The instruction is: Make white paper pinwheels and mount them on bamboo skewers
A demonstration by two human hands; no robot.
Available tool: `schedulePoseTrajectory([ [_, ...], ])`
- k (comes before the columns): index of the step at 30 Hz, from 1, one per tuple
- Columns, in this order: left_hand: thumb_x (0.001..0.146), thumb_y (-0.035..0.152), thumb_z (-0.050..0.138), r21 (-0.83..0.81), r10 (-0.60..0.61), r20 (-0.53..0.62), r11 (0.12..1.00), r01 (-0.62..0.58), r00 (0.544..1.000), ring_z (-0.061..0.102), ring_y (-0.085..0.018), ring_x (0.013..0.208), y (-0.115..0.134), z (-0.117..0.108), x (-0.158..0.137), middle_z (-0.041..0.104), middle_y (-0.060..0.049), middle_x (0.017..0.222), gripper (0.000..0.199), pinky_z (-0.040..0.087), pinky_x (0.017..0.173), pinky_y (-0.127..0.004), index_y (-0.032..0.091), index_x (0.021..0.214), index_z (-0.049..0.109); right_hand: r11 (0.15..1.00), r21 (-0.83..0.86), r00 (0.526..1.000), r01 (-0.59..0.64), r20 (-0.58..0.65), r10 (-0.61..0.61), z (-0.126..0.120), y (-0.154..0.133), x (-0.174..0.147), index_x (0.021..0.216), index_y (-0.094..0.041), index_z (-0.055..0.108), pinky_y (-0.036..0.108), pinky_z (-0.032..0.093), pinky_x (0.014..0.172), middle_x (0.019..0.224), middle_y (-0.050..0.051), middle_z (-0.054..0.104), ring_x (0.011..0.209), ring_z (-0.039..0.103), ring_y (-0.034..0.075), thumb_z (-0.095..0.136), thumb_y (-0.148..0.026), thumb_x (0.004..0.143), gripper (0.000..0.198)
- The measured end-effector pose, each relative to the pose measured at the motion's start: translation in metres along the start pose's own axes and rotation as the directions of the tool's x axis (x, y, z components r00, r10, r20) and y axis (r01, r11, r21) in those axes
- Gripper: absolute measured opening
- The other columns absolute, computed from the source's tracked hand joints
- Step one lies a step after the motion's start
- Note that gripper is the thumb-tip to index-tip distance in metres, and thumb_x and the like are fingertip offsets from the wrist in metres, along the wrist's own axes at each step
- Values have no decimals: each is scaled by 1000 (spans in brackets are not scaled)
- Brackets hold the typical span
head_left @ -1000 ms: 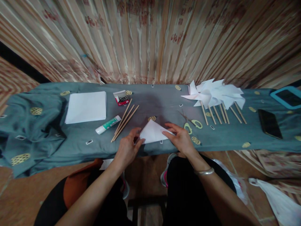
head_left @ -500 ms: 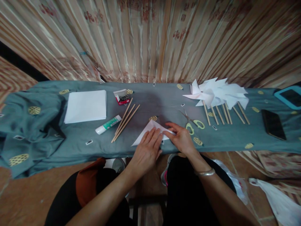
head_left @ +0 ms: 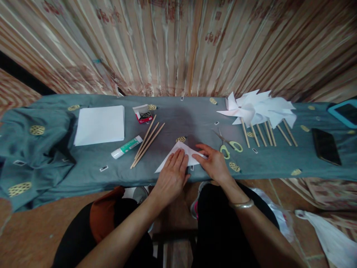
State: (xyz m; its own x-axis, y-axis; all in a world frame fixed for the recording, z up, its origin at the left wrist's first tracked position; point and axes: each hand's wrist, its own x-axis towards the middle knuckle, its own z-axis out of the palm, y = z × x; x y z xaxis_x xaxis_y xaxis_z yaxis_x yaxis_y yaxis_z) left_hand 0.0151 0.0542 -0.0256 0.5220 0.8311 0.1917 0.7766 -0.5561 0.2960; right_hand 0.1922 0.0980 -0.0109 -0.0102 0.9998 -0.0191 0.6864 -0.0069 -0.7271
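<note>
A white sheet of paper folded into a triangle [head_left: 165, 163] lies near the front edge of the cloth-covered table. My left hand [head_left: 173, 172] rests on it with the fingers stretched out flat, covering its middle. The paper's right corner is between the thumb and fingers of my right hand [head_left: 214, 163], which wears a bangle at the wrist. Just right of that hand are scissors with light green handles [head_left: 235, 146], their blades apart. Several wooden sticks [head_left: 149, 143] lie left of the paper, beside a glue stick [head_left: 126, 147].
A stack of white paper [head_left: 99, 124] lies at the left. Behind the sticks stands an open red box [head_left: 143, 116] of small dark items. Several paper pinwheels [head_left: 259, 108] on sticks overlap at the back right, near a black phone [head_left: 326, 146] and a blue-framed device [head_left: 346, 112].
My left hand has slid slightly left and toward me over the folded paper, exposing more of its right side. My right hand stays at the corner.
</note>
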Motion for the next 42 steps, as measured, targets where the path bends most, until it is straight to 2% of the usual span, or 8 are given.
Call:
schedulePoseTrajectory([
  [18, 87, 31, 59, 48, -43, 47, 998, 41, 998, 34, -37, 139, 4, -4, 6, 40, -30, 145, 59, 36, 110, -53, 1, 135, 42, 999, -40, 1000, -5, -22, 4, 0, -3, 1, 112, -19, 68, 35, 54, 74, 85, 5, 76, 79, 71, 23, 66, -32, 79, 36],
  [25, 88, 35, 56, 55, -43, 65, 998, 39, 997, 32, -36, 140, 4, -5, 6, 39, -29, 146, 61, 35, 111, -52, 0, 136, 41, 993, -116, 999, -10, -34, 6, 0, -6, -2, 115, -19, 67, 39, 54, 78, 91, 7, 76, 81, 72, 25, 64, -32, 80, 37],
  [30, 87, 41, 58, 85, -35, 53, 996, 31, 998, 32, -37, 140, 4, -2, 4, 39, -28, 147, 66, 33, 112, -50, 0, 136, 41, 984, -162, 996, 67, -54, -77, 1, -5, -4, 119, -15, 63, 39, 54, 79, 91, 8, 75, 83, 71, 25, 63, -32, 82, 41],
  [33, 87, 45, 57, 77, -31, 45, 997, 28, 998, 29, -36, 141, 4, -1, 2, 38, -28, 147, 69, 32, 113, -51, 1, 137, 39, 960, -224, 978, 169, -78, -191, 2, -1, -5, 123, -12, 60, 40, 53, 81, 93, 10, 74, 87, 68, 26, 60, -32, 85, 43],
  [38, 86, 49, 57, 115, -16, 45, 993, 11, 999, 28, -37, 141, 3, 1, 1, 37, -28, 148, 73, 31, 113, -51, 1, 138, 39, 876, -343, 915, 338, -96, -391, 10, -1, -11, 130, -8, 53, 45, 46, 96, 120, 17, 65, 110, 58, 30, 50, -35, 92, 47],
  [42, 86, 52, 54, 139, -12, 55, 990, 5, 998, 27, -37, 142, 3, 3, 2, 35, -28, 149, 74, 30, 114, -51, 0, 136, 40, 864, -354, 915, 358, -53, -400, 20, -3, -19, 134, -9, 47, 47, 40, 103, 132, 18, 58, 122, 51, 29, 45, -35, 94, 48],
])
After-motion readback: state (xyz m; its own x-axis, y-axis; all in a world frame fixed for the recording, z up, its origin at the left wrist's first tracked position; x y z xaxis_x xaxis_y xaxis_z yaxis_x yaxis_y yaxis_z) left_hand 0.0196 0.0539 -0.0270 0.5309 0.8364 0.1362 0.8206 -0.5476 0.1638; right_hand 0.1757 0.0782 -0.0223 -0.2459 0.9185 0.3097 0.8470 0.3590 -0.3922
